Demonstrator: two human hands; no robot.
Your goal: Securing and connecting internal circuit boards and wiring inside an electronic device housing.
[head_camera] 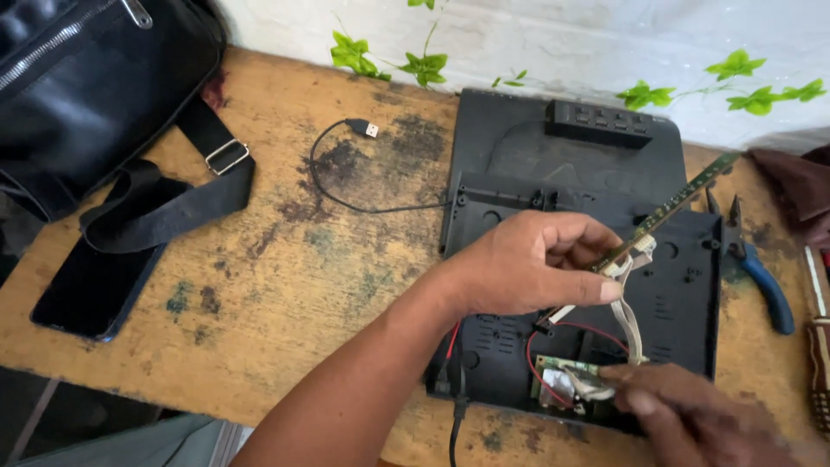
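Note:
My left hand (527, 264) grips the lower end of a long narrow green circuit strip (683, 197) that slants up to the right over an opened black plastic casing (683, 285). A white flat ribbon cable (633, 324) runs from the strip down to a small green circuit board (558, 380) in the casing's near part. My right hand (700, 415) comes in from the lower right, its fingertips pinching the ribbon's end at that board. Red wires (588, 329) loop beside the board.
A second black casing half with a row of buttons (553, 138) lies behind. A black cable with a plug (367, 130) curls on the worn wooden table (285, 277). Black bag (78, 78), strap and dark phone (91, 290) at left. Blue-handled pliers (765, 285) at right.

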